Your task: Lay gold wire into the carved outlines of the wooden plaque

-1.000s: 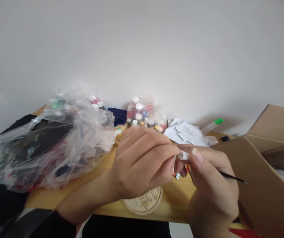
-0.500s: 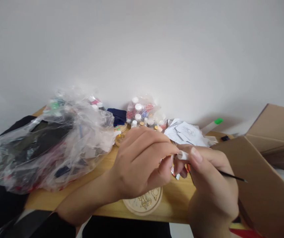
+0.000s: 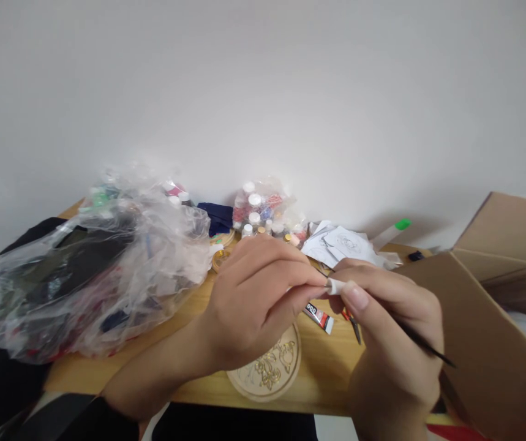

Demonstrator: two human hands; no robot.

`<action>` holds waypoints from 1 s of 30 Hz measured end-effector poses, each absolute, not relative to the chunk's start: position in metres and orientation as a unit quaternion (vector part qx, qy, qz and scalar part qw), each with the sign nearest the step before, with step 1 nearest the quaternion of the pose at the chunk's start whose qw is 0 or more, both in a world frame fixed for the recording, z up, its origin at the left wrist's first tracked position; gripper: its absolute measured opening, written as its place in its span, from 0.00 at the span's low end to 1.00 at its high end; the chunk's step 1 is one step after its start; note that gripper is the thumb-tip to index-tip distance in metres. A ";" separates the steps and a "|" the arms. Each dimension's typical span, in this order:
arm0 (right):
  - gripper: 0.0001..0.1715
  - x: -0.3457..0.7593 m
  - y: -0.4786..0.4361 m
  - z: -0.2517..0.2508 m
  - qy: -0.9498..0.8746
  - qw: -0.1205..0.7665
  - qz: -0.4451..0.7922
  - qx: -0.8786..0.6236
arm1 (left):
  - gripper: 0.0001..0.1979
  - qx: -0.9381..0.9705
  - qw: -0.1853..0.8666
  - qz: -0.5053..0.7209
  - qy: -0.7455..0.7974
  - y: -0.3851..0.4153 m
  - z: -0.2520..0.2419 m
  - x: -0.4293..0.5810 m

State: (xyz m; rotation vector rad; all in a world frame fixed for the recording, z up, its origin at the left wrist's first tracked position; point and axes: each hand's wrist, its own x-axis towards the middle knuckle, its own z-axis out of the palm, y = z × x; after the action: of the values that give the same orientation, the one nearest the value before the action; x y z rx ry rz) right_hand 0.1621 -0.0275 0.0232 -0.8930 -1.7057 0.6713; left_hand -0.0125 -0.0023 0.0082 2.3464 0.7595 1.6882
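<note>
My left hand [image 3: 258, 300] is in a pinch, thumb against forefinger, at the end of a small white tube-like piece [image 3: 336, 286]. A thin dark tip shows between the pinch and this piece; what the left fingers hold is too small to make out. Thumb and fingers of my right hand [image 3: 389, 324] grip the white piece. A thin black rod [image 3: 428, 348] also runs through the right hand and sticks out at its lower right. Below the hands lies a round wooden disc [image 3: 269, 367] with raised gold floral lines, partly covered by my left hand.
A red and black tube [image 3: 320, 318] and dark-tipped pliers or scissors [image 3: 355, 329] lie under the hands. Plastic bags [image 3: 152, 263] fill the left. Capped bottles [image 3: 254, 201], papers [image 3: 338, 242] and a green-capped marker [image 3: 394, 231] stand behind. A cardboard box [image 3: 487, 324] borders the right.
My left fingers have closed into a tighter pinch. My right hand has turned slightly, its black rod now pointing lower. More of the red and black tube shows.
</note>
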 end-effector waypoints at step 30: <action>0.08 0.167 -0.029 0.032 -0.765 0.503 0.141 -0.377 | 0.05 0.793 0.037 0.556 0.245 -0.002 0.006 -0.013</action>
State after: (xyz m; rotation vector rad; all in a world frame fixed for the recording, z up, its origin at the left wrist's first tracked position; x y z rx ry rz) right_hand 0.1668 -0.0294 0.0320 -0.9092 -1.8469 0.3402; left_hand -0.0128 -0.0023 0.0062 2.4347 0.7532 1.7072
